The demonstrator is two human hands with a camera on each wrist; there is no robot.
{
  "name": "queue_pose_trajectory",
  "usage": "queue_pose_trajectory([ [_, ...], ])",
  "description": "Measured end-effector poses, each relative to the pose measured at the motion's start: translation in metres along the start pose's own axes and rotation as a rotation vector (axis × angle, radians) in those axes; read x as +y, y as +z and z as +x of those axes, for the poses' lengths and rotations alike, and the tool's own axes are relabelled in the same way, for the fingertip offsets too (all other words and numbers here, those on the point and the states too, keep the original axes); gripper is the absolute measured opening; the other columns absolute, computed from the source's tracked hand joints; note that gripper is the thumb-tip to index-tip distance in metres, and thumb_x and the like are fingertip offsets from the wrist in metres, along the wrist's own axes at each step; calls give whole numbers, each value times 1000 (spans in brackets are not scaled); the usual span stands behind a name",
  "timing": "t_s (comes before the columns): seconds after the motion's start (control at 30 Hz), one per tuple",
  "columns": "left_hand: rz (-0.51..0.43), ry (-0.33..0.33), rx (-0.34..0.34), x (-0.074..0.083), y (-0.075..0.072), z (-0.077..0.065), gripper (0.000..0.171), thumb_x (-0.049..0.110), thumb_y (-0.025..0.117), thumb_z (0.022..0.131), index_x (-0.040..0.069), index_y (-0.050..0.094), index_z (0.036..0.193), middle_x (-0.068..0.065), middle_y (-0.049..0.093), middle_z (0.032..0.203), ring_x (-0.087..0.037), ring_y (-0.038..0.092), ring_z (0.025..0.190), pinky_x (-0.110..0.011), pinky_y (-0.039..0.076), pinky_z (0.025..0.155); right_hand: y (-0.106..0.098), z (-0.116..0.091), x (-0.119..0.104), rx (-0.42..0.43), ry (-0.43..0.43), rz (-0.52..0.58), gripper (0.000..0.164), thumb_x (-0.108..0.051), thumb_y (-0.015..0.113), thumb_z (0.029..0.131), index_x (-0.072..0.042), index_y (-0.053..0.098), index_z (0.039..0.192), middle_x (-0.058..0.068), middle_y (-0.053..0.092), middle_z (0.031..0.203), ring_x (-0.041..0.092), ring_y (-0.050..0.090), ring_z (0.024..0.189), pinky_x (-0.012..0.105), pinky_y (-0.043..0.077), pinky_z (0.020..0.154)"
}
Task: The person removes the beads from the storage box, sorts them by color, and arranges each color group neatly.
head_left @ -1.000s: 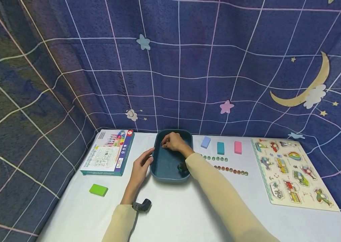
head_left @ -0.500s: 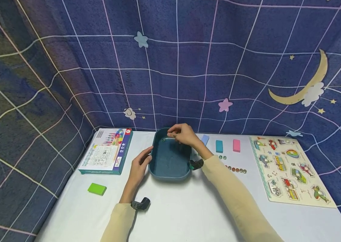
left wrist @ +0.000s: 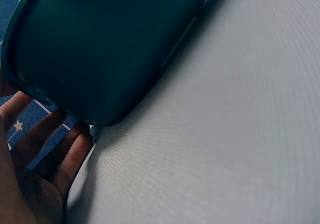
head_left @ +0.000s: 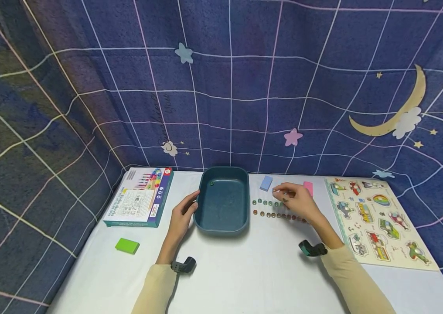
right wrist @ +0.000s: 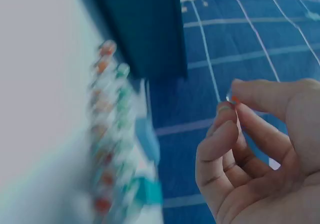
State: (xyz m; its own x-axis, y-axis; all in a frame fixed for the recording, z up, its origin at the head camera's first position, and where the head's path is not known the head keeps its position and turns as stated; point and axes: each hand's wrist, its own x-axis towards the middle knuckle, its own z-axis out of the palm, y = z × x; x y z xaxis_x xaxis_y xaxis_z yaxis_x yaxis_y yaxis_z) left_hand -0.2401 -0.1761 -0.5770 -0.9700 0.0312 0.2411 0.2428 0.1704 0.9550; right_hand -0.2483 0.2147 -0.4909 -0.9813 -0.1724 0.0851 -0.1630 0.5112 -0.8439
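Observation:
A dark teal plastic tub stands at the table's middle, with one small green marble in its far left corner. My left hand rests its fingers against the tub's left side, not curled round it, as the left wrist view also shows. Over the right part of the table, my right hand pinches a clear marble with orange in it between thumb and fingertips. Below that hand lie a row of green marbles and a row of reddish-brown marbles, both partly hidden by it.
A blue block and a pink block lie behind the rows; a teal block is mostly hidden. A picture puzzle board lies right. At left are a flat box and a green block. A curtain hangs behind.
My right hand has come up out of the tub and moved right, over the marble rows, now with a marble between its fingertips. The left hand stays at the tub's side.

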Motion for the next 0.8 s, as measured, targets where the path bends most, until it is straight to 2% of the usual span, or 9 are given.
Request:
queue_pose_trajectory([
  [0.13, -3, 4, 0, 0, 1, 0, 41, 13, 59, 107, 12, 62, 148, -13, 61, 155, -22, 59, 143, -11, 48, 109, -24, -37, 29, 76, 66, 10, 32, -23, 72, 102, 1, 73, 123, 22, 74, 91, 15, 62, 58, 29, 53, 53],
  [0.37, 5, 13, 8, 2, -1, 1, 41, 12, 58, 108, 10, 62, 148, -14, 61, 154, -34, 57, 145, -9, 48, 108, -52, -91, 60, 215, 234, -84, 35, -28, 70, 103, -2, 72, 126, 13, 77, 91, 10, 64, 58, 28, 54, 52],
  [0.6, 12, 9, 11, 5, -2, 2, 41, 11, 58, 108, 11, 61, 149, -14, 60, 155, -36, 56, 145, -7, 46, 107, -57, -106, 73, 275, 256, -211, 29, -21, 68, 104, 0, 73, 122, 11, 75, 85, 7, 62, 53, 25, 53, 51],
  [0.8, 9, 6, 3, 3, 2, 1, 41, 11, 58, 107, 8, 61, 149, -16, 60, 155, -34, 57, 144, -8, 47, 108, -53, -108, 81, 269, 185, -345, 22, -15, 72, 100, 1, 76, 114, 5, 69, 77, 6, 53, 56, 23, 44, 54],
])
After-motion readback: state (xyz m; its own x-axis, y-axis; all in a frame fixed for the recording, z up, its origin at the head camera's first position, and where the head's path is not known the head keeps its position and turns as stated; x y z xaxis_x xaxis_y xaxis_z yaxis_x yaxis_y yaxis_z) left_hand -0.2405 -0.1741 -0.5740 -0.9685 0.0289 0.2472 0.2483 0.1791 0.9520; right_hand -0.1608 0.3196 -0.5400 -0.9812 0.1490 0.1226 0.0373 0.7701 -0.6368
